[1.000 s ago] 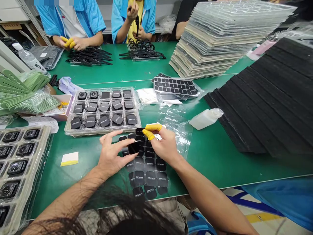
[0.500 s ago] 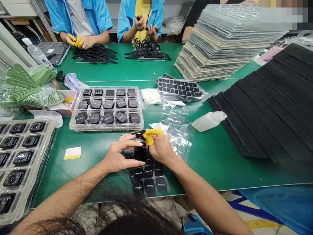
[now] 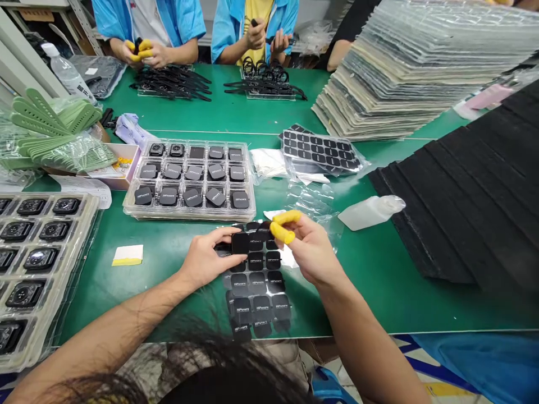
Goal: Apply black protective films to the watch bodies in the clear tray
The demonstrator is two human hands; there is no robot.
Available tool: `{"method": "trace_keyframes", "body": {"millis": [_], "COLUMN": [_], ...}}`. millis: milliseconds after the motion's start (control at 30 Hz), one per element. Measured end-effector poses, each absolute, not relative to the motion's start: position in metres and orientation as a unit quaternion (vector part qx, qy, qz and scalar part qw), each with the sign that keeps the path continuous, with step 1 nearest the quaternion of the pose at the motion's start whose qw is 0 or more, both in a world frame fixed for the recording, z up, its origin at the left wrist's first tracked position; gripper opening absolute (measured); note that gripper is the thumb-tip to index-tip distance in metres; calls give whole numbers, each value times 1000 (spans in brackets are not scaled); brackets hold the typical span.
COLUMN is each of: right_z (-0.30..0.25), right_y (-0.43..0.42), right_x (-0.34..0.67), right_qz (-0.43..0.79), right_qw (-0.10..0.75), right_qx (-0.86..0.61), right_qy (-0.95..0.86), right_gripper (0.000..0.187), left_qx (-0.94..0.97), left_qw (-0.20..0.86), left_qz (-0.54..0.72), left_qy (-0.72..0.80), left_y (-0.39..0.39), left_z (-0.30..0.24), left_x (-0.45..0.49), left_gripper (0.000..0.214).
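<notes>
My left hand [image 3: 207,257] grips a black square smartwatch body [image 3: 240,243] between thumb and fingers, its dark glossy face turned up. Just right of it, my right hand [image 3: 314,252] wears yellow finger cots on thumb and forefinger. Those two fingertips pinch a dark, rounded label [image 3: 264,229], partly hidden by the cots. Beneath both hands lies a clear sheet of black square labels [image 3: 257,282] with white lettering. Beyond them, a clear plastic tray [image 3: 189,214] holds watch bodies, most of them topped with such labels.
Another tray of watches [image 3: 44,259] stands at left. A white squeeze bottle [image 3: 370,213], a stack of black foam sheets [image 3: 471,185] and a tall pile of plastic trays [image 3: 404,78] are at right. Green straps [image 3: 63,137] lie at left. Two co-workers [image 3: 147,33] handle black straps opposite.
My right hand has moved right, away from the watch body, with the dark label between its fingertips. My left hand still holds the watch body. The view has shifted slightly.
</notes>
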State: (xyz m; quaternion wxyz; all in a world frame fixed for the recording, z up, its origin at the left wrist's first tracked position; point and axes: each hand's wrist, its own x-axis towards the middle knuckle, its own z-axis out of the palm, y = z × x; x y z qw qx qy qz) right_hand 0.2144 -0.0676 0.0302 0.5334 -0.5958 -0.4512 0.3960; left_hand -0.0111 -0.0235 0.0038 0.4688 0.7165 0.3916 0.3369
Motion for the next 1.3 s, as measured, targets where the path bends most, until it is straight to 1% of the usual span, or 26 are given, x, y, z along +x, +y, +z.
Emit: {"method": "trace_keyframes", "body": {"millis": [33,100,300,400,600,833,1000,1300], "right_z": [31,29,16,14,16,17,18,18], "right_y": [-68,-68,-65,-65,-63,-62,-62,-61], "right_x": [214,210,198,197,194,192,193,193], "right_qz": [452,505,553,562,563,559,572,568], "right_qw": [511,481,450,454,467,474,471,470], "right_qx": [-591,-589,-593,-594,-593,-594,-589,-591], "right_qy": [-431,-409,-374,-355,-337,-332,-323,-328], "right_gripper": [36,42,46,47,46,44,46,44], "left_qx": [714,711,703,699,690,698,699,705], "left_qw": [471,478,491,493,505,494,491,488], "left_qz": [335,330,316,317,327,325,326,319], "left_qy": [395,397,407,410,403,404,405,404], "left_y": [-22,-20,-19,-19,-19,-20,-19,-20], "left_z": [3,2,2,2,2,1,0,2], "left_x": [-11,-11,-8,-8,-8,-8,-8,-8], "left_gripper": [49,51,52,51,49,49,50,50]}}
